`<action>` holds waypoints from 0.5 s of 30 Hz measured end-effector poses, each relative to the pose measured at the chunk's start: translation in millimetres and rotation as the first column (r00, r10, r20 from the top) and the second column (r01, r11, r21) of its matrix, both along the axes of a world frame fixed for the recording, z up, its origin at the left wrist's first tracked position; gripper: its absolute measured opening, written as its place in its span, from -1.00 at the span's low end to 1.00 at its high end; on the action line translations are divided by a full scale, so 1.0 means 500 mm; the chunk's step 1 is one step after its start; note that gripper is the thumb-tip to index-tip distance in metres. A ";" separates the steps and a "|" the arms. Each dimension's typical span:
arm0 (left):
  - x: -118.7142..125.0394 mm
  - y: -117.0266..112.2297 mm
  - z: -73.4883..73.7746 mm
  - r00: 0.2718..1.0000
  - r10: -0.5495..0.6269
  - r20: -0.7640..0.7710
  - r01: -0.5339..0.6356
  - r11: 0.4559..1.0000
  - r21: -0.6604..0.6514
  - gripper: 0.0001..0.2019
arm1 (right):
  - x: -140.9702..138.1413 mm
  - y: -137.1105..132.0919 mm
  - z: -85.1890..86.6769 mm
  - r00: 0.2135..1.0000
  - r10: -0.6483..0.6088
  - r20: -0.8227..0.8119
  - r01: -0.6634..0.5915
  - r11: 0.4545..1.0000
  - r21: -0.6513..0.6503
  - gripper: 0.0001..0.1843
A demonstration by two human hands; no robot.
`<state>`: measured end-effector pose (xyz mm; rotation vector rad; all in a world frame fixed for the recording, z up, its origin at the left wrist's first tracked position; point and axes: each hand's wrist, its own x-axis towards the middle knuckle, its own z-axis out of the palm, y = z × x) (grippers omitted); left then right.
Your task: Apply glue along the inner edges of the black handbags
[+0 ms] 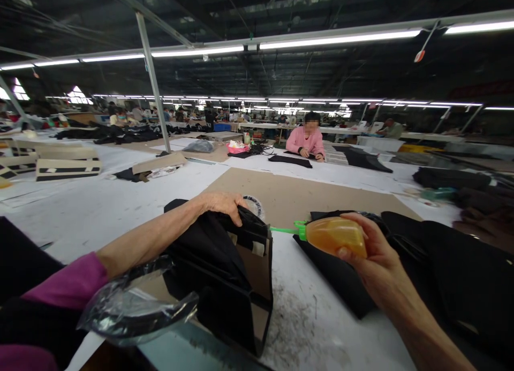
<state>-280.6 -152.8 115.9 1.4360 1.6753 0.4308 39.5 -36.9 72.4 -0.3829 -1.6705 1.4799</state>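
My right hand (371, 248) is wrapped round a squeeze bottle (333, 236) of amber liquid with a green cap. Its thin green nozzle (283, 230) points left, its tip at the upper edge of a black fabric-covered box-like piece (225, 264). That piece stands tilted with its tan inside facing right, and a small pale patch shows on the inner wall. My left hand (225, 204) grips the top edge of the piece, fingers bent over the black fabric. Clear plastic wrap (140, 307) lies against the near left side of the piece.
Black fabric pieces (453, 269) lie to the right, by my right forearm. A roll of tape (254, 206) sits behind the box-like piece. Brown board (313, 191) covers part of the white table (132, 199). Across it, a person in pink (307, 141) handles dark fabric.
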 end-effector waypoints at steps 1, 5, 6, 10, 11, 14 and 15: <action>0.001 0.000 0.001 1.000 0.004 0.001 -0.004 1.000 -0.003 -0.79 | 0.002 0.002 -0.002 1.000 0.015 0.002 -0.015 1.000 -0.015 -0.44; 0.003 -0.001 0.002 1.000 0.010 0.000 -0.010 1.000 -0.014 -0.80 | 0.004 0.005 -0.004 0.999 0.050 0.001 -0.050 0.997 -0.053 -0.44; 0.004 -0.001 0.002 1.000 0.013 0.003 -0.013 1.000 -0.016 -0.80 | 0.002 0.005 -0.002 0.999 0.048 -0.014 -0.048 0.997 -0.064 -0.45; 0.008 -0.003 0.005 1.000 0.025 0.007 -0.025 1.000 -0.015 -0.80 | -0.010 0.013 -0.001 0.997 0.049 -0.064 -0.055 0.994 -0.093 -0.48; 0.009 -0.003 0.006 1.000 0.025 0.002 -0.025 1.000 -0.016 -0.81 | -0.011 0.017 -0.003 0.996 0.060 -0.067 -0.066 0.994 -0.090 -0.48; 0.005 -0.004 0.005 1.000 0.014 -0.005 -0.014 1.000 -0.012 -0.79 | -0.009 0.030 -0.018 0.994 0.093 -0.056 -0.097 0.993 -0.069 -0.46; 0.003 -0.005 0.004 1.000 0.010 -0.005 -0.010 1.000 -0.009 -0.78 | -0.005 0.033 -0.024 0.994 0.099 -0.047 -0.101 0.993 -0.057 -0.46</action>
